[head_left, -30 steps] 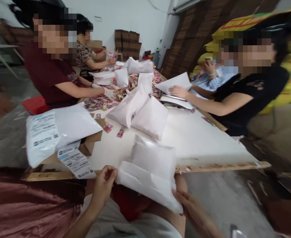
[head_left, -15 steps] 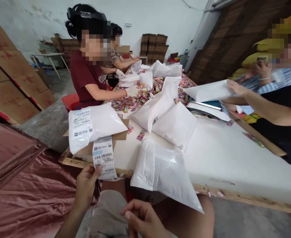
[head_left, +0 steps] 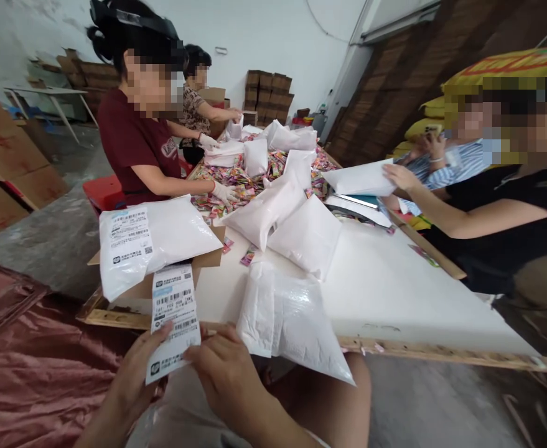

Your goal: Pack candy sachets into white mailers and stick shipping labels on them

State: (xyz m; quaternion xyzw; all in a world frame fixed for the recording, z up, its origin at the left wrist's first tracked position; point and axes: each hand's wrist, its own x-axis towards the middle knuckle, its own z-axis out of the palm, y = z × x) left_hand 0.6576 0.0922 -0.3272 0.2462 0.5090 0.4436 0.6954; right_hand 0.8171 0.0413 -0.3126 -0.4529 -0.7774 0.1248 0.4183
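Observation:
My left hand [head_left: 135, 373] and my right hand [head_left: 224, 373] both pinch a white shipping label [head_left: 173, 317] with barcodes, which hangs from the table's near edge. The left fingers grip its lower left side, the right fingers its lower right corner. Just right of the label, a white plastic mailer bag [head_left: 287, 320] lies over the table's front edge, untouched. A labelled white mailer [head_left: 147, 239] rests on an open cardboard box [head_left: 208, 255] at the table's near left.
More filled white mailers [head_left: 292, 224] lie mid-table on the white tabletop [head_left: 394, 286]. Colourful small packets [head_left: 236, 183] cover the far end. Several other people work along both sides. Cardboard boxes [head_left: 7, 162] stack at left; a red cloth [head_left: 44, 373] lies beside me.
My right hand has left the mailer bag and come up to the label. My left hand has taken the label and drawn it down toward me.

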